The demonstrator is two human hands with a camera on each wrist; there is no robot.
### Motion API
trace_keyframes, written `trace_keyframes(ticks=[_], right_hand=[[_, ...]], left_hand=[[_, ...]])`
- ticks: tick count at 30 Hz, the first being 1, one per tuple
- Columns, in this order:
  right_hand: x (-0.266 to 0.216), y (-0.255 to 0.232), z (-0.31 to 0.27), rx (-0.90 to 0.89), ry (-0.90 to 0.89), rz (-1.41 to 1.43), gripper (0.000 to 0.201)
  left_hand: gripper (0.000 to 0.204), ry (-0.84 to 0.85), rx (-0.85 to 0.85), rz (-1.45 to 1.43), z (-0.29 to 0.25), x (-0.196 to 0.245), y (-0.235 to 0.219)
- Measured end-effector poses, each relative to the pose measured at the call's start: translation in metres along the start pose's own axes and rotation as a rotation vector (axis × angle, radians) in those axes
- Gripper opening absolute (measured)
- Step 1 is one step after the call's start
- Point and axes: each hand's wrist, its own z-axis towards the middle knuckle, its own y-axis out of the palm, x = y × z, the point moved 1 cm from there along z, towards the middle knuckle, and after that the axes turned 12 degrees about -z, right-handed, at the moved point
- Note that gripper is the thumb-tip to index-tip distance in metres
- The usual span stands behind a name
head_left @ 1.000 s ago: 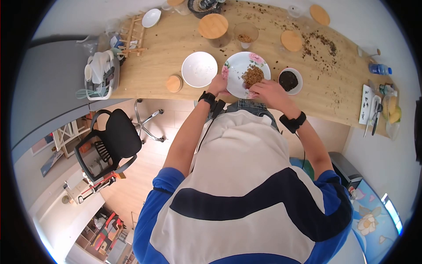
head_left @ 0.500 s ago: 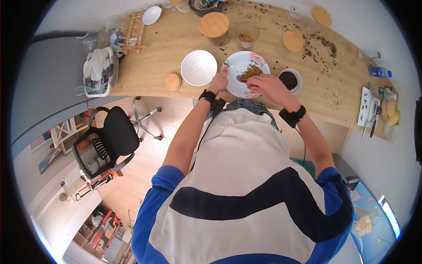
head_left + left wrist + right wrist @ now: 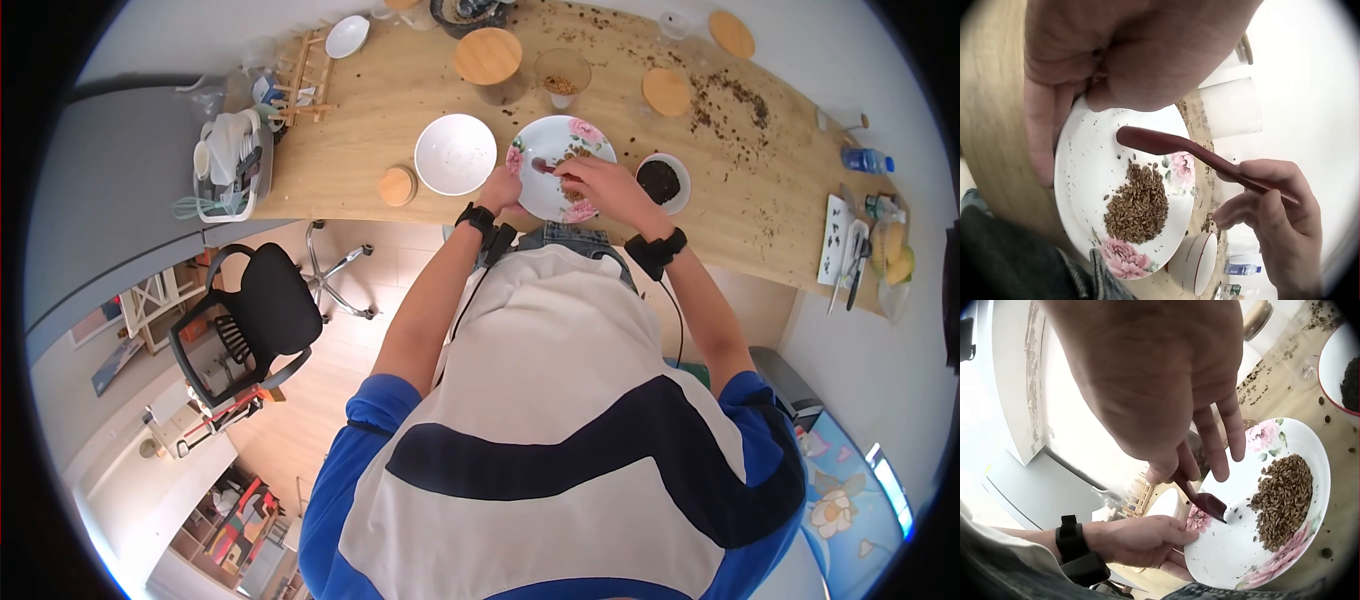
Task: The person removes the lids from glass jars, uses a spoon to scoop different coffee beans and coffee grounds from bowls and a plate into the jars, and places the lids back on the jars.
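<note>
A white plate (image 3: 540,195) with pink flowers sits by the near table edge, a heap of brown grains (image 3: 1138,206) lying on it. My left hand (image 3: 502,190) holds the plate's left rim, thumb on top and fingers along the outside. In my right hand (image 3: 610,188) is a dark red spoon (image 3: 1147,140), its handle pinched between thumb and fingers. The spoon's bowl is over the bare left part of the plate, apart from the heap. Near the plate's right side stands a small bowl (image 3: 658,183) of dark crumbly material.
Left of the plate are a white bowl (image 3: 455,155) and a round wooden-lidded jar (image 3: 397,186). Behind it stand a larger lidded jar (image 3: 488,58) and a clear cup (image 3: 562,75) with grains. Dark crumbs (image 3: 735,105) litter the table's right side. A utensil basket (image 3: 230,165) is far left.
The spoon has moved from the near side of the grain heap to the plate's left part, farther from the body. My right hand moved slightly away with it; the left hand keeps its hold.
</note>
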Motion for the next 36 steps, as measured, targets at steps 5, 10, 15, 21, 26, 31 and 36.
trace_keyframes(ticks=[5,10,15,21,26,31,36], right_hand=[[0.006,-0.010,-0.009,-0.080,0.105,-0.006,0.017],[0.008,-0.014,-0.007,0.001,0.040,0.012,0.018],[0.015,-0.014,-0.010,-0.093,0.085,-0.027,0.018],[0.024,-0.018,0.003,-0.041,0.056,0.068,0.018],[0.025,-0.020,0.003,-0.091,0.073,-0.033,0.019],[0.024,-0.015,0.004,-0.001,0.023,0.027,0.018],[0.025,-0.019,-0.004,-0.077,0.097,-0.022,0.019]], left_hand=[[0.031,0.127,0.010,0.077,0.001,-0.005,0.002],[0.055,-0.065,-0.128,0.122,0.010,-0.012,-0.005],[0.054,-0.076,-0.169,0.005,-0.013,0.015,-0.005],[0.052,-0.120,-0.142,-0.212,-0.063,0.071,-0.001],[0.058,-0.181,-0.124,-0.187,-0.071,0.087,-0.002],[0.062,0.083,-0.126,-0.116,-0.039,0.046,0.002],[0.060,-0.192,-0.207,-0.231,-0.051,0.062,-0.001]])
